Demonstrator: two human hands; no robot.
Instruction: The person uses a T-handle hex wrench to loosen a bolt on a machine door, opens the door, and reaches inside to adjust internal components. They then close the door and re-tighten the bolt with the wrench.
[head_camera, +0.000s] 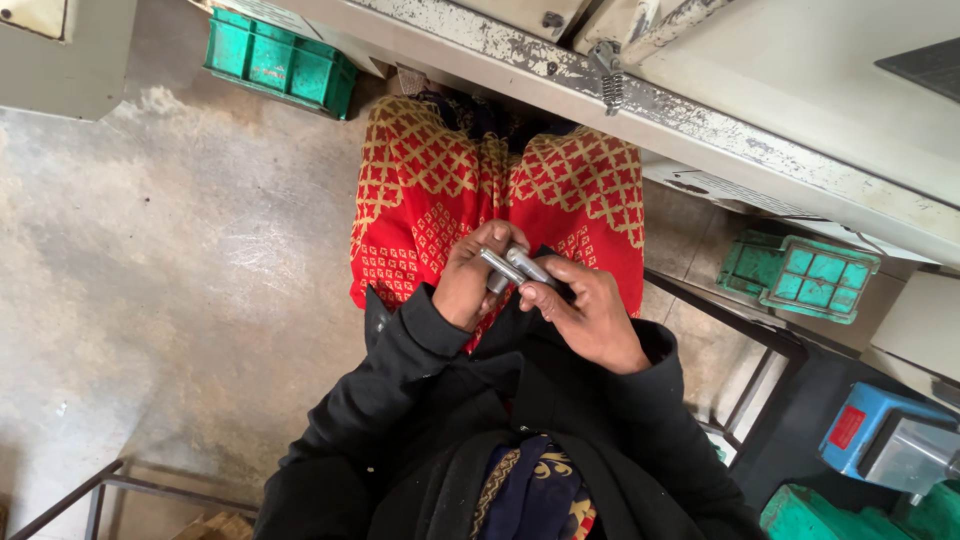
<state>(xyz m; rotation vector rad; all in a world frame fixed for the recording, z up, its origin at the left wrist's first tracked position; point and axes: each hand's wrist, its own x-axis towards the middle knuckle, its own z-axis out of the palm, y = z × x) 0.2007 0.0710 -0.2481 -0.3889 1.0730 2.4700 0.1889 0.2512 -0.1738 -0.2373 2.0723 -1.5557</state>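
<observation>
The lap (440, 190) is the landmark: two metal cylinders (512, 266) lie over it, left hand (470, 280) and right hand (590, 315) beside them — crate (280, 60) far left, machine frame (700, 130) beyond.

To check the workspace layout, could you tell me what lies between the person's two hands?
In the head view, two short metal cylinders, held between left hand and right hand.

Both black-sleeved arms bend inward at mid-frame; the left hand (470, 280) and right hand (590, 310) meet there, fingers curled in a closed grip.
</observation>
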